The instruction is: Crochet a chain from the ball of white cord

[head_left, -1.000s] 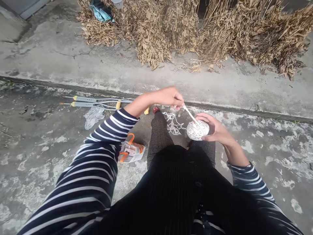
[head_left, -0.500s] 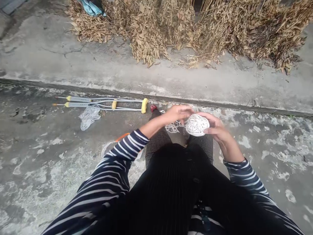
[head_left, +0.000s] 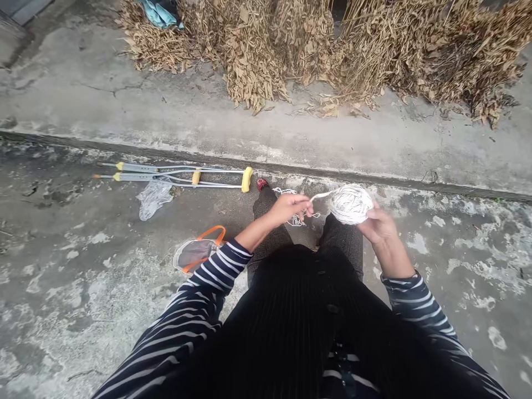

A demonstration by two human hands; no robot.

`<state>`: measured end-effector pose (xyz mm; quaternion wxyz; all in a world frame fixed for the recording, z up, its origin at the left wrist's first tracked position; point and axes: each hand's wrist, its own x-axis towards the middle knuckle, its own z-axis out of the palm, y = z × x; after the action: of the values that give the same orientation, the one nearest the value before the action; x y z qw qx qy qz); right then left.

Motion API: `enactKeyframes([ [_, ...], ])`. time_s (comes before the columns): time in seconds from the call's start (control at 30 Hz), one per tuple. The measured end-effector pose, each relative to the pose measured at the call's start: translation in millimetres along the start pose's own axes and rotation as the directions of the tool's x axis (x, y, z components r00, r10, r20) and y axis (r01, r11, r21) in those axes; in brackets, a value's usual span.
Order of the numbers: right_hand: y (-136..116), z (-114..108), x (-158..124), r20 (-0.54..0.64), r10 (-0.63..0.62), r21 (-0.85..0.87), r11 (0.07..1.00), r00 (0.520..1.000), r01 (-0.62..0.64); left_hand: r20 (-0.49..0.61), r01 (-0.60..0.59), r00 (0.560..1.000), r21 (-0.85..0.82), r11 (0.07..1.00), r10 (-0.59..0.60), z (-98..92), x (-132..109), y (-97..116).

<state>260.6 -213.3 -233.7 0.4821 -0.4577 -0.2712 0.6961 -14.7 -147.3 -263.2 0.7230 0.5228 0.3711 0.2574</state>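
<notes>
My right hand [head_left: 379, 223] grips a ball of white cord [head_left: 351, 204] from its right side, above my right thigh. A length of white cord [head_left: 322, 195] runs from the ball's left side to my left hand [head_left: 291, 208], whose fingers are closed on it. Loose, tangled cord [head_left: 296, 221] hangs or lies below my left hand, partly covered by it. Whether that tangle rests on the ground I cannot tell.
A pair of crutches [head_left: 220, 171] with yellow pads lies left on the concrete, beside a clear plastic bag [head_left: 154, 198]. An orange-handled bag [head_left: 195, 252] is near my left sleeve. Dried plants [head_left: 257, 61] cover the raised ledge [head_left: 166, 122] ahead.
The ball has moved right and turned in my right hand. My left hand has drawn away to the left and now holds the cord taut between them. More of the orange-handled bag shows.
</notes>
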Motion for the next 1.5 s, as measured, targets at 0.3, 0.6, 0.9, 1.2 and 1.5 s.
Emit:
enactKeyframes([
  [0.3,-28,27,-10,0.146,-0.071,-0.131,0.987,0.987,0.091,0.004,0.001,1.0,0.124,0.992,-0.002,-24.7,43,30],
  [0.6,-40,26,-9,0.163,-0.054,-0.228,0.969,0.985,0.091,0.117,-0.167,0.977,-0.089,0.982,0.177,32.2,50,25],
  [0.9,-30,19,-16,0.142,0.051,-0.115,0.993,0.989,-0.035,0.11,-0.307,0.952,0.389,0.869,0.287,21.6,44,44],
  [1.2,-43,32,-11,0.114,-0.1,-0.19,0.974,0.988,0.121,0.072,-0.355,0.916,0.605,0.713,0.396,28.5,61,37],
  [1.5,-85,28,6,0.06,-0.308,-0.305,0.9,0.95,0.311,0.215,0.043,0.976,-0.046,0.998,-0.033,25.7,65,-7],
])
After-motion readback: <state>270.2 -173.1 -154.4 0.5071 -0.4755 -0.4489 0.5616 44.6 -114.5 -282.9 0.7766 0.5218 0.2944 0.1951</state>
